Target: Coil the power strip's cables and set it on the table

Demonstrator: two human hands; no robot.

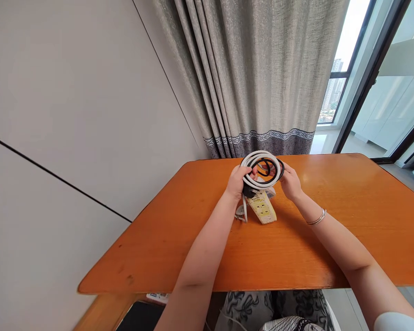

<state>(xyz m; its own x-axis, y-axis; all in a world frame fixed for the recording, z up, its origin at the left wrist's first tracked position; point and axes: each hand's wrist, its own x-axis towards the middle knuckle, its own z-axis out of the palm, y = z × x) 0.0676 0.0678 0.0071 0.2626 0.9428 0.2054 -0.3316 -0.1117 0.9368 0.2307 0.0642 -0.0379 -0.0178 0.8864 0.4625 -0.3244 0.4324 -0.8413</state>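
Above the middle of the table, a coil of white cable (pixel 262 185) with a black cable (pixel 283 170) looped along it is held between both hands. My left hand (pixel 237 181) is closed on the coil's left side, its thumb over the loops. At the right side, my right hand (pixel 290 183) has its fingers closed on the coil, partly hidden behind it. Just under the loops is a yellowed power strip (pixel 264 211) with several sockets. A black block (pixel 250 191) sits by my left hand. A pale plug (pixel 240 211) lies to the left of the strip.
The orange-brown wooden table (pixel 172 248) has rounded corners. A white wall (pixel 89 101) runs along its left side, and a grey curtain (pixel 269 82) hangs behind it. Glass doors (pixel 396 87) stand at the right. Below the front edge is a dark flat object (pixel 141 317).
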